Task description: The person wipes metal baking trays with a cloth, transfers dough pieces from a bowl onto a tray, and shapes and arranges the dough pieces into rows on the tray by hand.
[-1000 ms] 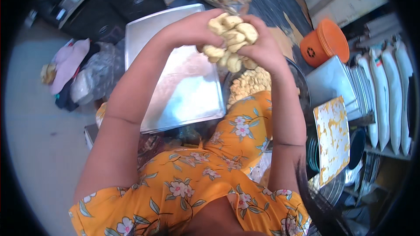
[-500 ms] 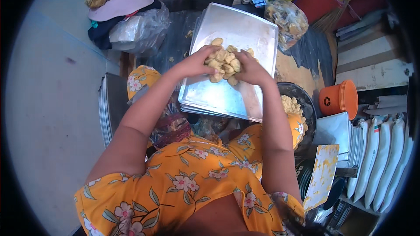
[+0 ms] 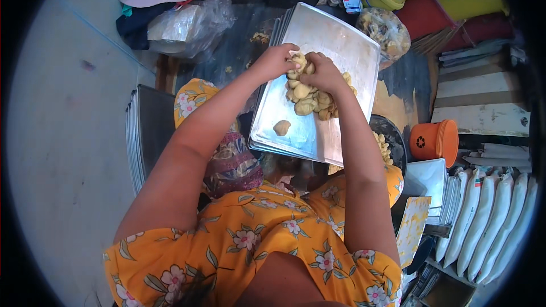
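A heap of pale yellow dough pieces [image 3: 307, 102] lies on the top metal baking tray [image 3: 347, 40] of a stack in front of me. At the heap's far-left edge, my left hand [image 3: 274, 63] has its fingers closed round a dough piece [image 3: 297, 61]. Bent over the heap's top, my right hand [image 3: 327, 73] grips dough pieces beside the left one; its fingertips are partly hidden. One loose dough piece [image 3: 281, 128] rests apart near the tray's near-left corner.
Right of the trays, a dark basin [image 3: 401, 136] holds more dough pieces. An orange bucket [image 3: 435, 141] and several white sacks [image 3: 483, 222] stand beyond it. More trays [image 3: 133, 142] lean at left. A plastic bag [image 3: 384, 34] sits past the far-right corner.
Both hands have shifted from the heap's sides to its far-left end. A dough piece now lies alone near the tray's near-left corner. The whole view has shifted a little.
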The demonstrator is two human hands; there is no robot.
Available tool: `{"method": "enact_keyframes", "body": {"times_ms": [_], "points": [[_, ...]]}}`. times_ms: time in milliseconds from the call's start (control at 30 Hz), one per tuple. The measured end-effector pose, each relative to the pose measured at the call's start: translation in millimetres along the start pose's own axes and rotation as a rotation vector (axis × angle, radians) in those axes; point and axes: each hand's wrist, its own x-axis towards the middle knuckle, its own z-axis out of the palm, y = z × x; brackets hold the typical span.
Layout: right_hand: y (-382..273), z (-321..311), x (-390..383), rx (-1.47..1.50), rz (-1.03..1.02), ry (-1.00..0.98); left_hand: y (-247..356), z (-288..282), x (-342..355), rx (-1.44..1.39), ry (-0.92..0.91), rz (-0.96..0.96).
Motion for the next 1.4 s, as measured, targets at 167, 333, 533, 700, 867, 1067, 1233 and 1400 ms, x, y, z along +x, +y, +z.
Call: {"method": "enact_keyframes", "body": {"times_ms": [167,333,533,700,867,1067,1233,1400], "points": [[49,-32,11,0.236,0.179,0.091,-1,-13,34,-0.373,-0.162,-0.235],[35,-16,25,0.135,-0.039,0.294,-21,3,82,-0.361,-0.027,-0.088],[24,-34,53,-0.155,-0.096,-0.045,-32,6,138,0.198,0.184,0.213],[88,-52,99,0.144,-0.006,0.38,-25,16,166,0.199,0.078,0.307],[90,-57,102,0.134,-0.117,0.564,-21,14,172,0.401,0.122,0.312],[107,-69,18,-0.007,-0.276,-0.071,-7,28,160,0.619,0.259,0.45],[135,-68,59,0.361,0.023,0.147,-11,33,181,0.694,-0.12,0.366],[138,-61,79,0.473,0.014,0.477,-2,54,184,0.683,-0.003,0.5]]}}
